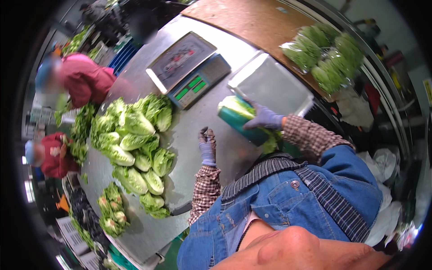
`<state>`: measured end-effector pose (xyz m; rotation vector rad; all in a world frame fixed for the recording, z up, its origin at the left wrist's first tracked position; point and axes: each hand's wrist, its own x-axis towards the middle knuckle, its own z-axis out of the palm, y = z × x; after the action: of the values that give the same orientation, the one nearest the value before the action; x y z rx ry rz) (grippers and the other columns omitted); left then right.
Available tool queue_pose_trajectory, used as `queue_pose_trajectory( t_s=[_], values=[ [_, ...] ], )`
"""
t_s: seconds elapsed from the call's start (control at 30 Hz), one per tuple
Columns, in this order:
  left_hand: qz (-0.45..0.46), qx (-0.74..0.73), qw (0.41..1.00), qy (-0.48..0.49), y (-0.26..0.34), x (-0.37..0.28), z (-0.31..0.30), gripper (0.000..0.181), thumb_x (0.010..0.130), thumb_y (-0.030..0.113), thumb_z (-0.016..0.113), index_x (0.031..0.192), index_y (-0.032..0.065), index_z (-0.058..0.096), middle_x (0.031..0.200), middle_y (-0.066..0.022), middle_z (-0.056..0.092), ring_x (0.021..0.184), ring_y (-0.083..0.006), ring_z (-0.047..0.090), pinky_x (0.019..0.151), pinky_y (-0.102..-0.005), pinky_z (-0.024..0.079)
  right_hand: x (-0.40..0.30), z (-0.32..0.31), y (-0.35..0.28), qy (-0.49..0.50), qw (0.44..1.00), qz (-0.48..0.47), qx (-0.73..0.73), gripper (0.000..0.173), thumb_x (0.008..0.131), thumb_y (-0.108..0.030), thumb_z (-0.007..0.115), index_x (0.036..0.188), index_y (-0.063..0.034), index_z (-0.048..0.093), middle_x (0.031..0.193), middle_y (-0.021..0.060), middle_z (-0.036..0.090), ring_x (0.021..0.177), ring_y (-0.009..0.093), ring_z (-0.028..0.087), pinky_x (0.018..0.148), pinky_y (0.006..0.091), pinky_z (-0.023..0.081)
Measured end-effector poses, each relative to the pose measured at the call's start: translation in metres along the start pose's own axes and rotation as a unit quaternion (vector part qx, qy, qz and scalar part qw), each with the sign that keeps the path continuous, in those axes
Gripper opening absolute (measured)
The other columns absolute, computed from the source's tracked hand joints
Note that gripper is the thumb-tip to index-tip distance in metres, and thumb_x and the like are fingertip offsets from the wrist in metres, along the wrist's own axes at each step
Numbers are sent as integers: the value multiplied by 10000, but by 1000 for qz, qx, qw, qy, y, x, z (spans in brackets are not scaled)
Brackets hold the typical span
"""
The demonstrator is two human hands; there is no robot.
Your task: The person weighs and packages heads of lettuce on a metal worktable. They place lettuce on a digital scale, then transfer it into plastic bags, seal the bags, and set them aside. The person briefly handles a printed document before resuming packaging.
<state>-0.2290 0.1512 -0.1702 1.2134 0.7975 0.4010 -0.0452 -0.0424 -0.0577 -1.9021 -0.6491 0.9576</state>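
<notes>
My right hand (265,116), in a purple glove, grips a romaine lettuce (236,107) that lies in a green holder or tray (241,125) near the table's edge. My left hand (207,145), in a stained purple glove, is raised over the metal table with its fingers bent; nothing shows in it. To its left lies a pile of romaine lettuce heads (135,138). A digital scale (192,72) with a lit green display stands beyond both hands. Beside the scale, a shallow metal tray (273,86) lies behind my right hand.
Bagged lettuce (324,55) sits on a brown board (243,17) at the far right. A smaller lettuce bunch (113,212) lies at the left table edge. A dark-handled tool (181,209) lies near my left sleeve. Two people in red (87,79) work across the table.
</notes>
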Motion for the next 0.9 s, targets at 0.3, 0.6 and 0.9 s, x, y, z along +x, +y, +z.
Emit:
queue_pose_trajectory(
  t_s=[0.3,0.6,0.9],
  values=[
    [177,169,919,-309,-43,-28,230,183,929,193,648,1056,63,662,844,-37,635,740,-136,594,670,-268,491,-203,-123,121,92,973,198,-67,1204,570,-409,896,1522,-132,214,1263,216,573,1188,305,559,1039,360,417],
    [253,524,757,-298,-80,15,298,155,787,250,730,941,243,733,971,-67,671,967,-292,616,837,-416,493,-239,-154,142,103,972,186,-100,1225,570,-402,885,1538,-146,178,1258,270,551,1194,384,537,1049,385,405],
    [239,311,882,-262,-71,15,305,123,793,101,735,914,121,720,880,-90,640,795,-252,640,715,-362,524,-184,-177,127,61,975,66,-205,1146,570,-409,849,1523,-171,257,1195,263,555,1147,393,551,997,406,438]
  ],
)
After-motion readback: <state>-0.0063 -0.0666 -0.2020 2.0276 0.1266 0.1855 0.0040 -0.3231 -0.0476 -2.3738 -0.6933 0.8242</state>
